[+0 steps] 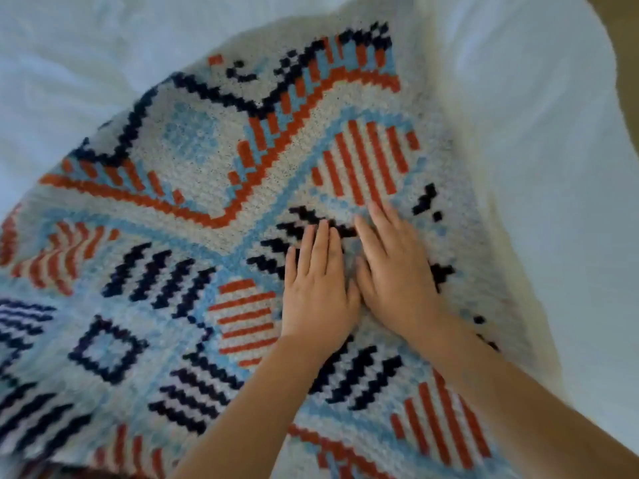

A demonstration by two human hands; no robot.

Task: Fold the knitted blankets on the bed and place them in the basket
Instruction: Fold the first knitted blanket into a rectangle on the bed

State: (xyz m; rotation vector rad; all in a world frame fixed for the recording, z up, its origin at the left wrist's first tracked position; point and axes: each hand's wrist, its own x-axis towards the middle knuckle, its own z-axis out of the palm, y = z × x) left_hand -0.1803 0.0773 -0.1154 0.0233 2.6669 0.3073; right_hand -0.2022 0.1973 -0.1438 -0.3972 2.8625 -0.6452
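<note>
our left hand (316,288) lies flat on the knitted blanket (193,188), fingers straight and close together, holding nothing. our right hand (390,267) lies just beside it, thumbs nearly touching, its fingers also straight and pressed down on the yarn, with the fingertips blurred. both palms rest on the cream, light blue, navy and orange pattern, near the middle of the part we can see.

outward from the hands, the blanket spreads over the bed (553,150), whose white bedding shows above and to the right. the blanket's far edge runs along the top and its right edge falls away beside our right forearm.

we judge the task to be early or midway: this blanket looks laid out and pressed flat, perhaps smoothed for a fold or flattened after one, and we cannot tell which, since no folded edge or doubled layer is plain here. placing it in the basket is not yet done.

the basket is nowhere in view. any other blankets are out of view too. the blanket's left and near edges are cut off by the frame, so its full shape is unknown, and the whole view is soft.
</note>
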